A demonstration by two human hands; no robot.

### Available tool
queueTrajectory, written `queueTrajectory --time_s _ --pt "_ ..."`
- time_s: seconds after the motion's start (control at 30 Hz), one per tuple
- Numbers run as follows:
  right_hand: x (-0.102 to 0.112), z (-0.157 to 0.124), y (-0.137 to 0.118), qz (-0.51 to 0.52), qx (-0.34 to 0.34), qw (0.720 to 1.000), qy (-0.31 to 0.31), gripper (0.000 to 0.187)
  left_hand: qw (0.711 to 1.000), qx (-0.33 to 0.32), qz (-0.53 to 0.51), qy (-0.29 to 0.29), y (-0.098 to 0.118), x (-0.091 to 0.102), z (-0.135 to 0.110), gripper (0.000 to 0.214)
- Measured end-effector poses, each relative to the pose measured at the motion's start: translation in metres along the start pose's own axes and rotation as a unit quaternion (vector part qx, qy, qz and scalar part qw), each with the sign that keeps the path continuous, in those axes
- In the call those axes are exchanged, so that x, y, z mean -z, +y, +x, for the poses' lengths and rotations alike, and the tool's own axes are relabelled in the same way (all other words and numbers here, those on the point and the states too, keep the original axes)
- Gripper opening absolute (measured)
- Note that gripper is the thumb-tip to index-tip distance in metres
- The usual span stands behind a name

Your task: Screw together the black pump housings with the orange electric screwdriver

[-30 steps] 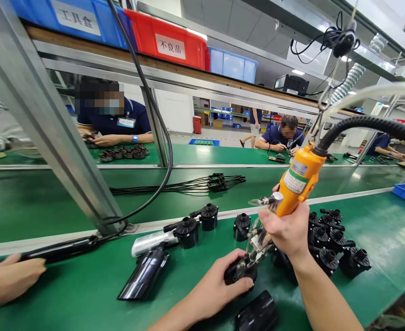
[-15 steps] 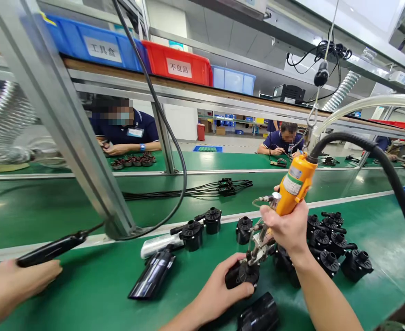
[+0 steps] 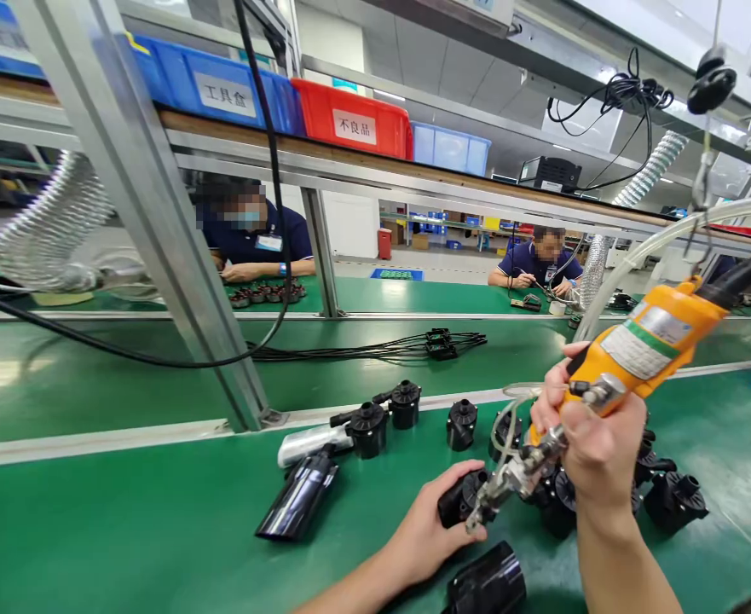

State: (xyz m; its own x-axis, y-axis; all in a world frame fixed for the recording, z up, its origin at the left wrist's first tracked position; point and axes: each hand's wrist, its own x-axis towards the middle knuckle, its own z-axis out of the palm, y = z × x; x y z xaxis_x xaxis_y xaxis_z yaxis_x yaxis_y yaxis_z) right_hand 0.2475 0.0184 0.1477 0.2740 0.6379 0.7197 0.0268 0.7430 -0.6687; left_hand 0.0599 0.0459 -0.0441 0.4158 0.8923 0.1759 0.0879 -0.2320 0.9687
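Note:
My left hand (image 3: 421,530) is closed around a small black pump (image 3: 457,503) on the green bench. My right hand (image 3: 602,448) grips an orange power screwdriver (image 3: 644,337), now tilted well over. Its metal nose (image 3: 509,482) reaches down to the left, in front of the pump's right side; whether it touches the pump I cannot tell. Thin clear tubing (image 3: 508,426) loops beside the nose. Close by on the right stand several more black pumps (image 3: 675,503), partly hidden behind my right hand. A single pump (image 3: 462,425) stands just behind the held one.
Glossy black cylindrical parts lie in front (image 3: 487,584) and to the left (image 3: 298,499), near two pumps (image 3: 368,431) and a clear-wrapped piece (image 3: 304,445). A metal post (image 3: 151,196) and hanging black cable (image 3: 276,188) rise at left. Two people (image 3: 266,243) (image 3: 537,264) sit across the bench.
The screwdriver has swung from near upright to a strong tilt, its body moving right and nearer. Another person's hand with a black tool at far left has gone from view. The pump stays held.

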Motion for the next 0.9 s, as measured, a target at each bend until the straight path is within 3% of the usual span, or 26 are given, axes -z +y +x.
queueTrajectory --time_s 0.17,0.43,0.9 --pt "-0.019 -0.001 0.016 0.058 -0.050 0.997 0.001 0.055 1.000 -0.024 0.000 -0.011 0.002 0.001 0.000 0.073" --pt "-0.013 -0.003 0.020 0.068 -0.047 0.997 0.000 0.055 0.999 -0.033 -0.006 -0.022 0.006 0.001 0.000 0.068" --pt "-0.022 -0.004 0.020 0.066 -0.070 0.995 -0.012 0.057 0.998 -0.043 -0.027 -0.028 0.006 0.001 0.002 0.075"
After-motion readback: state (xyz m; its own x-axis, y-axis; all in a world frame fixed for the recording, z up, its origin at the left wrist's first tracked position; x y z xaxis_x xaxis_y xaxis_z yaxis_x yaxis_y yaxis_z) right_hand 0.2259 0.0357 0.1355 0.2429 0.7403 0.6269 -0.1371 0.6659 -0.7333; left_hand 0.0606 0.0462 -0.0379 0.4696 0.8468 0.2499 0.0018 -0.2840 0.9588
